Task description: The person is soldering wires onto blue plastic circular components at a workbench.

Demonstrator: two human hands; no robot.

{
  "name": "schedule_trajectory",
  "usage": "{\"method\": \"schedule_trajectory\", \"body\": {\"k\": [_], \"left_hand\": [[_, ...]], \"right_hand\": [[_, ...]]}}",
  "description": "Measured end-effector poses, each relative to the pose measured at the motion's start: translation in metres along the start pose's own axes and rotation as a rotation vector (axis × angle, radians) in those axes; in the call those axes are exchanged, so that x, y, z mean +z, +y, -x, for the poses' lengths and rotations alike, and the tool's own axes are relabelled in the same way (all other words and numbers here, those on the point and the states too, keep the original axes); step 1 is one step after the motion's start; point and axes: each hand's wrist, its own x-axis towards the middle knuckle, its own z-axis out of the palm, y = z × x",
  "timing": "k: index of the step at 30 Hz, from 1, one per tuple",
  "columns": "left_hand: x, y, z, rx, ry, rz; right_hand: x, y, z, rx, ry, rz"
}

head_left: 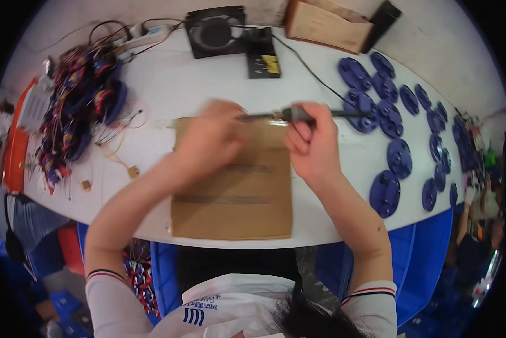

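Note:
My right hand (pixel 315 135) is closed around the handle of a soldering iron (pixel 299 114), held level above the far edge of a brown cardboard sheet (pixel 230 219). The iron's metal end points left toward my left hand (pixel 216 135), and its dark rear part reaches right over the purple-blue shells. Motion smears my left hand, which is over the upper left of the cardboard. Whether its fingers hold anything cannot be made out. Dark slits or strips cross the cardboard below the hands.
Several oval purple-blue plastic shells (pixel 399 159) lie on the right. At left is a heap of wired parts (pixel 75 107), with loose wires (pixel 115 149) beside it. A black fan (pixel 216 32), iron stand (pixel 263 61) with yellow sponge, and cardboard box (pixel 329 27) stand at the back.

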Motion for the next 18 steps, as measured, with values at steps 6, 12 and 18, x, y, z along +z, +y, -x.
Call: {"method": "schedule_trajectory", "body": {"k": [6,12,18], "left_hand": [[0.167,0.098,-0.120,0.026,-0.040,0.180],[0.173,0.119,-0.135,-0.059,-0.253,0.032],[0.047,0.084,-0.016,-0.024,0.004,-0.085]], "right_hand": [[0.048,-0.053,-0.028,-0.164,-0.129,-0.064],[0.038,-0.063,-0.008,-0.150,-0.174,-0.072],[-0.009,-0.066,0.005,-0.083,-0.185,-0.277]]}}
